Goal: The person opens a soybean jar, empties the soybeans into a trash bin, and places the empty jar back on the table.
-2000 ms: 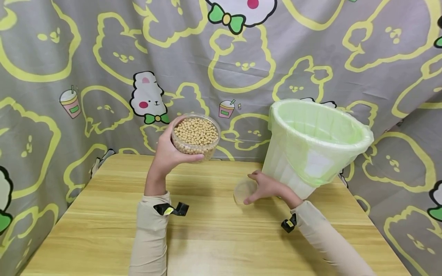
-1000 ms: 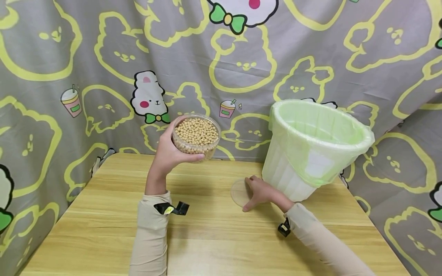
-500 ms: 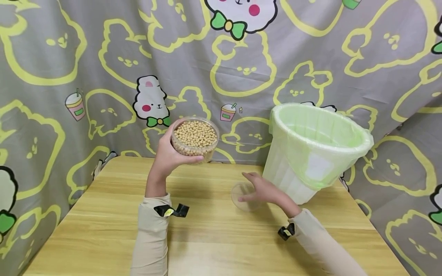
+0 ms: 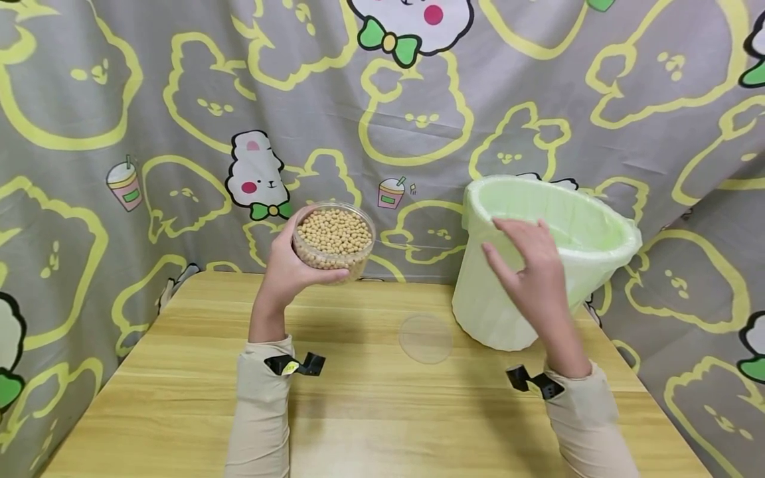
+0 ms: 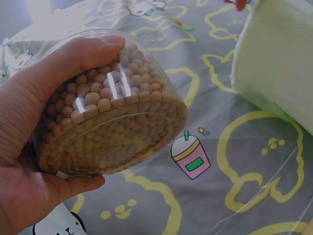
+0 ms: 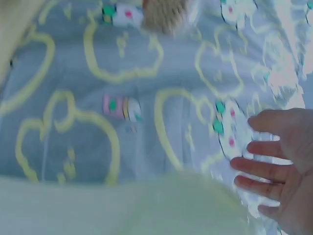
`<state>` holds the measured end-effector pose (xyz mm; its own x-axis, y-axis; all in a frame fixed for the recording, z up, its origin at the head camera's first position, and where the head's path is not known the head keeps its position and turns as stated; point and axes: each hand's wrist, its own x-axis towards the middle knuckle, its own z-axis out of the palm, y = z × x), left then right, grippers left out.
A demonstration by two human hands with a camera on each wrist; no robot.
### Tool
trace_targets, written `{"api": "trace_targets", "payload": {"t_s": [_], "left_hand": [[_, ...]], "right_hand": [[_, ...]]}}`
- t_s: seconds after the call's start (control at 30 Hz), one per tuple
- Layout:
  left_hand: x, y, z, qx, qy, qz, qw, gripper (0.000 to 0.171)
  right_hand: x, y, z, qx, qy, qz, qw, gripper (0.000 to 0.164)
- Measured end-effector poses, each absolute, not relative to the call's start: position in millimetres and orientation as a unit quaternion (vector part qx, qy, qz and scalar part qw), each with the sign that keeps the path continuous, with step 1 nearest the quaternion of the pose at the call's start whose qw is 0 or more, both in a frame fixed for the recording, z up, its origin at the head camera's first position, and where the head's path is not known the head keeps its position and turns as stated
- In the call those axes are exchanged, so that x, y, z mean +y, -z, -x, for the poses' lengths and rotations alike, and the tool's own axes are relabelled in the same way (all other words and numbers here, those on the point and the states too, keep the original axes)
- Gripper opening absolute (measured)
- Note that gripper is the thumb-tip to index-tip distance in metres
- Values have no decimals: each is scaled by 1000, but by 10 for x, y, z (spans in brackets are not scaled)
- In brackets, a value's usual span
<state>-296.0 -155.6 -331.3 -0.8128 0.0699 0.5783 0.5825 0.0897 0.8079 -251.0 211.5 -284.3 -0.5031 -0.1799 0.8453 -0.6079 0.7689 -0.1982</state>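
Nearest, two beige sleeves point(image 4: 259, 411) reach in over a pale wood-grain bench point(image 4: 358, 425), each wrist wearing a black mount point(image 4: 534, 383). Clear, flat, round plastic disc point(image 4: 425, 338) lies on the bench, mid-right, just beside the bin's foot. Left hand point(image 4: 283, 265) left of centre, grip curled round a clear, round plastic tub point(image 4: 360, 260) of tan, round beans point(image 4: 335, 231), raised off the bench; beans near the rim, thumb on the near side, base visible in the left wrist view. Right hand point(image 4: 532, 272) up in front of the bin, grip loose, fingers extended and apart; right wrist view blurred. Behind it, a pale, tapered bin point(image 4: 490, 312) with a light-green plastic liner point(image 4: 597, 253) folded over its rim, standing at back right. Farthest, a grey fabric curtain point(image 4: 418, 139) printed with yellow-outlined animals, white bears and pink cups.
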Motion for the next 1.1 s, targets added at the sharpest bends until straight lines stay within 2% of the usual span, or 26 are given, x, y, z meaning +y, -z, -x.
{"api": "trace_targets", "payload": {"t_s": [0.2, 0.67, 1.1], "left_hand": [[-1504, 3299, 2950, -723, 620, 230, 199, 113], [-1241, 3292, 2819, -731, 609, 213, 223, 114], [-613, 2703, 3082, -764, 585, 178, 208, 114]], "right_hand": [[2394, 2847, 2454, -878, -188, -143, 417, 34], [2431, 2892, 2507, -880, -198, -146, 406, 21], [2476, 2863, 2537, -874, -206, -140, 417, 18]]}}
